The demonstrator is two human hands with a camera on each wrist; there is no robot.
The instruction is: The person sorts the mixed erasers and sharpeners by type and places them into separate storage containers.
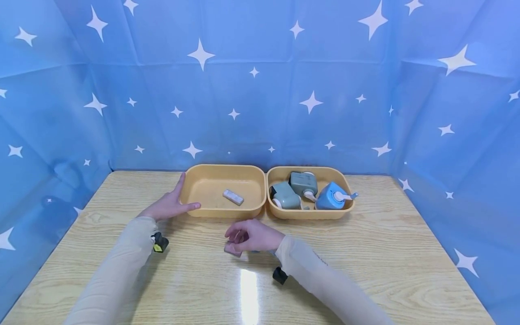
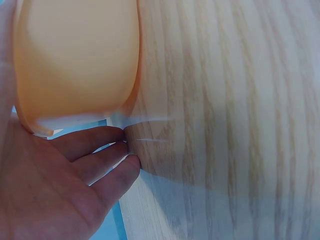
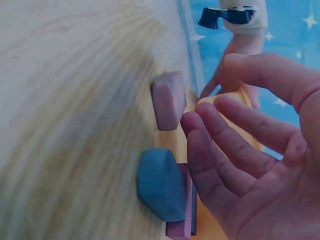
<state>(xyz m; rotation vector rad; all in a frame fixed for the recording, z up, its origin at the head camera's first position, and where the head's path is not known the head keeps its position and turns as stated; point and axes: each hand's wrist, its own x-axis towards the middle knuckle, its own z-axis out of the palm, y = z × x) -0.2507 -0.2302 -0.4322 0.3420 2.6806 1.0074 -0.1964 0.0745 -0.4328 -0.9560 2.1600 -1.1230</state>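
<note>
My left hand (image 1: 168,204) rests against the left end of a yellow-orange bin (image 1: 221,211), thumb at its front rim and the other fingers straight along its side. Inside that bin lies a pale greyish-lilac block (image 1: 233,197). In front of the bins, my right hand (image 1: 260,236) hovers low over the table, its fingers loosely bent. Just beyond its fingertips, in the right wrist view, a pinkish block (image 3: 169,101) stands apart from them. A blue many-sided block (image 3: 159,184) is beside it, with a purple block (image 3: 177,229) partly hidden behind.
A second yellow-orange bin (image 1: 310,215) adjoins the first on the right. It holds a grey-green pump bottle (image 1: 302,183), a paler green one (image 1: 285,196) and a blue one (image 1: 330,197). A blue star-patterned cloth (image 1: 252,95) encloses the wooden table (image 1: 195,280).
</note>
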